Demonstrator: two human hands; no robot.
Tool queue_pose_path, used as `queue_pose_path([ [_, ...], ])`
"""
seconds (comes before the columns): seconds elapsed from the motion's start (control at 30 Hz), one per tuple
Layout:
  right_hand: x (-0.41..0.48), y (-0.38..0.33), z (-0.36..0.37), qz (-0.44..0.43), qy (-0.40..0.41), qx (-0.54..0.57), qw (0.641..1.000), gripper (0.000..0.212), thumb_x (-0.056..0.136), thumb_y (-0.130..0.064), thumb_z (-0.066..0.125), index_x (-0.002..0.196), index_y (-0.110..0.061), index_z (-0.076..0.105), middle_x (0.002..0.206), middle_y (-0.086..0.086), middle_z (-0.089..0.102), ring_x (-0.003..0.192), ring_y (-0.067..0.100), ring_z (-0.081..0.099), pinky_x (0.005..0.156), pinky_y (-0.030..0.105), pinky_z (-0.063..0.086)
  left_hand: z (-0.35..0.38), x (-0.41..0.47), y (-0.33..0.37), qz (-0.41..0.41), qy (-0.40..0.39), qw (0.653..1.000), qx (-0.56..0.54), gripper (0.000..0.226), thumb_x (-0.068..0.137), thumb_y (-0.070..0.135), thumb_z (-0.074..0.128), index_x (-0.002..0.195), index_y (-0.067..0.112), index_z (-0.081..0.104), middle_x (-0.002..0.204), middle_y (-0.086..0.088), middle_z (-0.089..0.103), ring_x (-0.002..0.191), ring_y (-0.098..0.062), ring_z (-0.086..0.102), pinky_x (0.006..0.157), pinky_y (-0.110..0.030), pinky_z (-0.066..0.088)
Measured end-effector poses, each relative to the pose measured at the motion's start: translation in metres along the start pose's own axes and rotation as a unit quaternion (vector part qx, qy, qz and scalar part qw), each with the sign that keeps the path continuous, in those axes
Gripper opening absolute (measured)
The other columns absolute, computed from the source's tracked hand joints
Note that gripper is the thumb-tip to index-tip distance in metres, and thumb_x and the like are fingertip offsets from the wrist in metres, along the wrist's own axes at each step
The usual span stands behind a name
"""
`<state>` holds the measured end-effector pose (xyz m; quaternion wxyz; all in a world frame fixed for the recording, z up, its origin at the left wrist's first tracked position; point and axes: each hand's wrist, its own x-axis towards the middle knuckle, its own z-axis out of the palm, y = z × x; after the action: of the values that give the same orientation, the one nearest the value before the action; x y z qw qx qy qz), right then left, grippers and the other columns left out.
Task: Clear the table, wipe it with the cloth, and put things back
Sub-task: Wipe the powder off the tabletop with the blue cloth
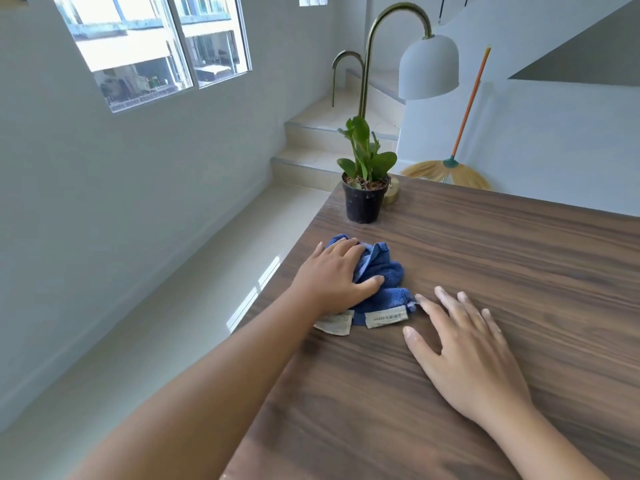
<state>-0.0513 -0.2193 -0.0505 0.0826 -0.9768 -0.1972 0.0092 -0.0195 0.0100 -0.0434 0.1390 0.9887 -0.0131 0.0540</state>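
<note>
A crumpled blue cloth (pixel 382 271) with two pale labels lies near the left edge of the brown wooden table (pixel 502 278). My left hand (pixel 332 275) presses down on the cloth, fingers curled over its left part. My right hand (pixel 464 344) lies flat on the wood just right of the cloth, fingers spread, its fingertips close to the cloth's corner. A green plant in a black pot (pixel 363 202) stands at the table's far left corner, beyond the cloth.
A gold lamp base (pixel 393 190) sits behind the pot, its curved stem rising to a white shade (pixel 429 67). A broom (pixel 453 168) leans on the wall past the table. Floor and steps lie to the left.
</note>
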Motion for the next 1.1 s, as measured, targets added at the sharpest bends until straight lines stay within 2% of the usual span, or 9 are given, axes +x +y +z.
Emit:
queue_pose_path([
  [0.1, 0.0, 0.001, 0.001, 0.0, -0.004, 0.005, 1.0, 0.075, 0.081, -0.072, 0.005, 0.149, -0.042, 0.018, 0.161, -0.012, 0.008, 0.148, 0.015, 0.002, 0.119, 0.038, 0.003, -0.01, -0.054, -0.01, -0.031, -0.001, 0.999, 0.008, 0.074, 0.084, 0.068, 0.036, 0.145, 0.027, 0.03, 0.155, 0.008, 0.025, 0.143, -0.012, 0.019, 0.119, -0.038, 0.007],
  [0.27, -0.002, 0.0, 0.0, 0.001, -0.01, 0.009, 1.0, 0.066, 0.088, -0.067, 0.018, 0.149, -0.041, 0.017, 0.161, -0.008, 0.007, 0.148, 0.017, 0.001, 0.12, 0.04, 0.002, -0.023, -0.178, -0.004, -0.109, 0.018, 0.993, 0.029, 0.085, 0.078, 0.075, 0.028, 0.149, 0.029, 0.019, 0.157, 0.016, 0.009, 0.144, 0.0, 0.0, 0.114, -0.02, -0.003],
  [0.37, -0.002, -0.001, 0.001, -0.001, -0.012, 0.008, 1.0, 0.066, 0.089, -0.066, 0.018, 0.15, -0.04, 0.016, 0.161, -0.007, 0.007, 0.148, 0.018, 0.001, 0.12, 0.041, 0.002, -0.028, -0.227, 0.01, -0.165, 0.04, 0.985, 0.026, 0.09, 0.074, 0.077, 0.023, 0.15, 0.03, 0.016, 0.155, 0.021, 0.002, 0.14, 0.006, -0.008, 0.111, -0.015, -0.011],
  [0.5, -0.001, -0.002, 0.002, 0.003, -0.011, 0.005, 1.0, 0.066, 0.089, -0.067, 0.018, 0.15, -0.04, 0.017, 0.161, -0.007, 0.008, 0.148, 0.019, 0.002, 0.12, 0.043, 0.004, -0.027, -0.211, 0.003, -0.182, 0.034, 0.982, 0.031, 0.098, 0.071, 0.078, 0.018, 0.153, 0.024, 0.012, 0.16, 0.01, 0.004, 0.143, 0.0, -0.007, 0.114, -0.02, -0.008],
  [0.7, -0.002, -0.002, 0.0, 0.003, -0.009, 0.011, 1.0, 0.063, 0.091, -0.065, 0.023, 0.149, -0.04, 0.022, 0.161, -0.007, 0.013, 0.148, 0.019, 0.007, 0.119, 0.042, 0.005, -0.01, -0.111, 0.008, -0.133, 0.019, 0.99, 0.037, 0.079, 0.081, 0.074, 0.036, 0.143, 0.023, 0.032, 0.147, -0.002, 0.034, 0.14, -0.022, 0.024, 0.115, -0.04, 0.018],
  [0.77, -0.002, -0.001, -0.002, 0.002, -0.007, 0.012, 1.0, 0.062, 0.092, -0.063, 0.025, 0.149, -0.039, 0.024, 0.161, -0.006, 0.015, 0.148, 0.02, 0.009, 0.119, 0.042, 0.007, -0.005, -0.122, 0.029, -0.1, 0.016, 0.994, 0.044, 0.083, 0.077, 0.079, 0.035, 0.141, 0.027, 0.035, 0.149, -0.003, 0.033, 0.14, -0.022, 0.024, 0.116, -0.044, 0.016],
  [0.87, -0.003, 0.001, -0.002, 0.002, -0.007, 0.013, 1.0, 0.061, 0.093, -0.061, 0.025, 0.149, -0.038, 0.026, 0.16, -0.005, 0.016, 0.148, 0.02, 0.01, 0.119, 0.042, 0.007, -0.01, -0.182, 0.041, -0.058, 0.04, 0.997, 0.029, 0.086, 0.074, 0.081, 0.038, 0.144, 0.031, 0.032, 0.156, 0.002, 0.024, 0.144, -0.015, 0.015, 0.117, -0.034, 0.001],
  [0.97, -0.004, 0.002, -0.002, -0.001, -0.011, 0.023, 1.0, 0.06, 0.093, -0.061, 0.026, 0.149, -0.038, 0.027, 0.16, -0.005, 0.016, 0.148, 0.02, 0.009, 0.119, 0.042, 0.006, -0.025, -0.223, 0.013, -0.096, 0.034, 0.994, 0.041, 0.091, 0.071, 0.085, 0.03, 0.146, 0.035, 0.027, 0.158, 0.01, 0.016, 0.145, -0.008, 0.009, 0.115, -0.029, -0.002],
  [1.1, -0.008, 0.008, -0.005, 0.007, 0.004, 0.058, 0.998, 0.056, 0.094, -0.056, 0.034, 0.146, -0.034, 0.036, 0.158, -0.001, 0.023, 0.147, 0.021, 0.014, 0.117, 0.047, 0.004, -0.036, -0.201, -0.011, -0.192, 0.032, 0.98, 0.04, 0.086, 0.076, 0.082, 0.033, 0.144, 0.03, 0.03, 0.157, 0.003, 0.021, 0.143, -0.017, 0.017, 0.115, -0.033, 0.008],
])
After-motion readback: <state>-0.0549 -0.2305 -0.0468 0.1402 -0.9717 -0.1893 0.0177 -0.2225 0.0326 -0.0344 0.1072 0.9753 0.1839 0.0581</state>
